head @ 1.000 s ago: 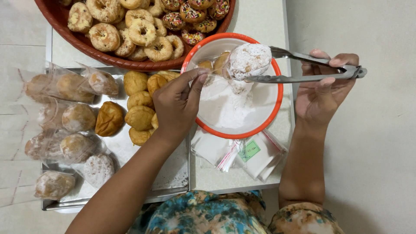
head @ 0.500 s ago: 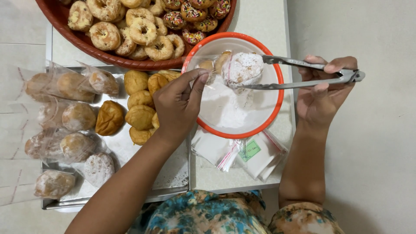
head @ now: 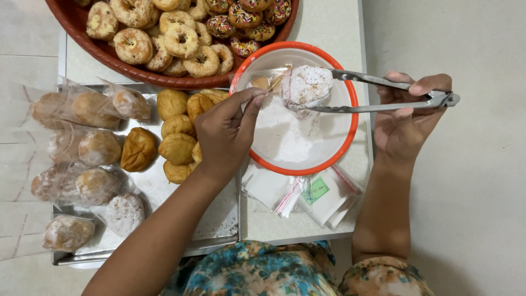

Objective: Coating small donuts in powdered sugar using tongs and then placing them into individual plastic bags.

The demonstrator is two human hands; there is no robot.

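My right hand (head: 408,118) squeezes metal tongs (head: 378,93) that grip a sugar-coated doughnut (head: 307,86) above an orange-rimmed white bowl (head: 350,129) of powdered sugar. My left hand (head: 227,134) rests at the bowl's left rim, fingertips touching a thin clear plastic bag (head: 268,82) held at the rim beside the doughnut. Plain fried buns (head: 178,123) lie just left of that hand on a metal tray (head: 219,216).
A big red tray (head: 87,41) of ring doughnuts, some with sprinkles, stands at the top. Bagged sugared buns (head: 82,145) fill the metal tray's left side. A stack of small plastic bags (head: 309,194) lies below the bowl. The table edge runs along the right.
The tongs have lifted the coated doughnut up from the sugar and slightly left, toward the bowl's upper rim. My left hand has stayed at the rim.
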